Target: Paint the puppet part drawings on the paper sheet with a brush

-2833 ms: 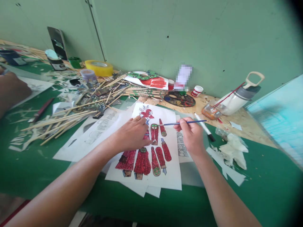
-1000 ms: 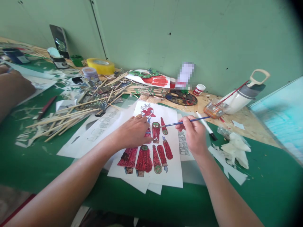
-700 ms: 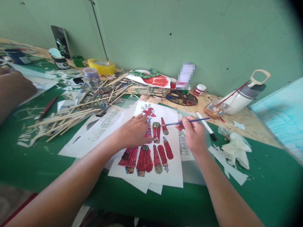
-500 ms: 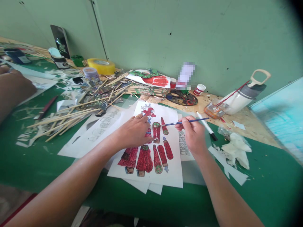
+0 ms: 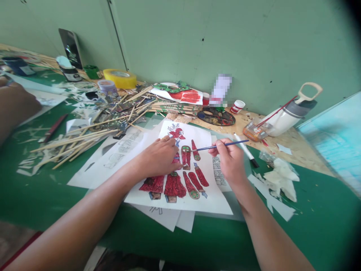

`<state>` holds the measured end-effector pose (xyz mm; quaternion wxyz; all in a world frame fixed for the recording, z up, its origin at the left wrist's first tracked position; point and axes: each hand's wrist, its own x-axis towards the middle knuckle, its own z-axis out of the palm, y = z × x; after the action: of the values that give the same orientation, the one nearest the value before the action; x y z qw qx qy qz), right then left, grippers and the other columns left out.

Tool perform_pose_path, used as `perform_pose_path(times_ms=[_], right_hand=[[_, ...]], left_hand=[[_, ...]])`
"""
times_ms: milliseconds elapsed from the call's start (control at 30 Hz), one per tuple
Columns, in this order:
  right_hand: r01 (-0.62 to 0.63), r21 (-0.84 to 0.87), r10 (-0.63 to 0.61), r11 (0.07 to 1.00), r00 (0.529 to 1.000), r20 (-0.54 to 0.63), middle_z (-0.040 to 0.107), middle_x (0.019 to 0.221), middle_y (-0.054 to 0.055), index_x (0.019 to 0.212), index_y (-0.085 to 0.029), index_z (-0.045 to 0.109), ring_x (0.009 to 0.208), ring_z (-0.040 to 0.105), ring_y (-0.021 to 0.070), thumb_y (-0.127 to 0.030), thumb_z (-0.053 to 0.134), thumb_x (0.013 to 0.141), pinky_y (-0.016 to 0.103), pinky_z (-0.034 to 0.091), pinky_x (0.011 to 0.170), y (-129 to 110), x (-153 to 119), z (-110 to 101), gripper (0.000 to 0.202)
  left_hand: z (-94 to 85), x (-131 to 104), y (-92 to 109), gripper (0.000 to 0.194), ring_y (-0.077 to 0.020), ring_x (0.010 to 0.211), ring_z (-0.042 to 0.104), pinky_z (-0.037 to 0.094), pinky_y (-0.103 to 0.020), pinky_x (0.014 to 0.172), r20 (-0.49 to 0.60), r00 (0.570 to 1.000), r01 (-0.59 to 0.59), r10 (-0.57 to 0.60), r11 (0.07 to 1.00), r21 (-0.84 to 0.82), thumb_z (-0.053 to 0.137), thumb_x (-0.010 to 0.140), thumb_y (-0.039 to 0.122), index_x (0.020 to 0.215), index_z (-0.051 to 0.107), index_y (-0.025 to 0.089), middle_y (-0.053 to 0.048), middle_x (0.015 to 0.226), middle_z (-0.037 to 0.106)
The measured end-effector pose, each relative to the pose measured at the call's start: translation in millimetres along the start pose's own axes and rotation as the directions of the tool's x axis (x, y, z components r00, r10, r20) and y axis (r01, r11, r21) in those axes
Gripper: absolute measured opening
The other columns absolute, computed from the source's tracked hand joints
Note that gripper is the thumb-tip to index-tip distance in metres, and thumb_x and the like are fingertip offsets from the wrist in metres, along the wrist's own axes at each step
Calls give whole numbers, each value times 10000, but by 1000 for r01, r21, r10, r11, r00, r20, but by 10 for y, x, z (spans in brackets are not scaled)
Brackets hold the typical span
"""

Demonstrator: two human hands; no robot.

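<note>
A white sheet [image 5: 220, 199] printed with red-painted costume shapes lies on top of other papers. My left hand [image 5: 162, 156] rests palm down on its left part, covering some of the shapes, with nothing gripped. In my right hand [image 5: 228, 158], pinched between thumb and fingers, is a thin blue paintbrush [image 5: 235, 143] pointing left. The brush's tip is at the green-and-red sleeve shapes [image 5: 186, 156] near the sheet's middle. Below the hands are red robe shapes [image 5: 173, 185] with brown feet.
Wooden sticks [image 5: 76, 145] and paper scraps clutter the left. A paint palette [image 5: 216, 116], jars, yellow tape [image 5: 120, 78], a marker [image 5: 246, 150] and crumpled tissue [image 5: 282, 175] lie around. A water cup [image 5: 255, 131] stands right. Another person's hand [image 5: 18, 101] is at far left.
The sheet's lower edge has lifted or bent upward and its lower right corner has shifted right, showing more of a drawing beneath. Both hands have hardly moved.
</note>
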<state>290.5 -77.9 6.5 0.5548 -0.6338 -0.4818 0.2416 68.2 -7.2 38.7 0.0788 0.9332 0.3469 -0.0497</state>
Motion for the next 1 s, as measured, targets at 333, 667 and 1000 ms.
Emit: perform_pose_path(times_ms=[333, 667, 1000], right_hand=[[1, -8, -1, 1000, 1000, 3, 730, 700, 32, 824, -205, 664, 660, 688, 166, -390, 571, 941, 326, 560, 687, -9, 0, -3, 238], [1, -1, -1, 1000, 1000, -5, 724, 668, 28, 830, -201, 661, 666, 695, 178, -428, 580, 940, 332, 562, 696, 13, 6, -1, 265], [-2, 15, 1, 1000, 1000, 9, 718, 668, 25, 817, -202, 665, 659, 699, 172, -420, 586, 931, 324, 572, 689, -18, 4, 7, 258]], left_hand=[[18, -17, -2, 355, -349, 1125, 572, 453, -479, 985, -37, 999, -22, 22, 1000, 2, 614, 898, 444, 1023, 708, 126, -189, 1154, 634], [5, -13, -1, 375, -350, 1128, 567, 452, -489, 993, -14, 1000, -21, 21, 1000, 17, 609, 895, 445, 1044, 699, 113, -195, 1157, 624], [18, -31, 23, 526, -370, 1147, 560, 443, -504, 1004, -26, 999, -21, 21, 1000, 15, 646, 860, 603, 1069, 695, 123, -197, 1176, 621]])
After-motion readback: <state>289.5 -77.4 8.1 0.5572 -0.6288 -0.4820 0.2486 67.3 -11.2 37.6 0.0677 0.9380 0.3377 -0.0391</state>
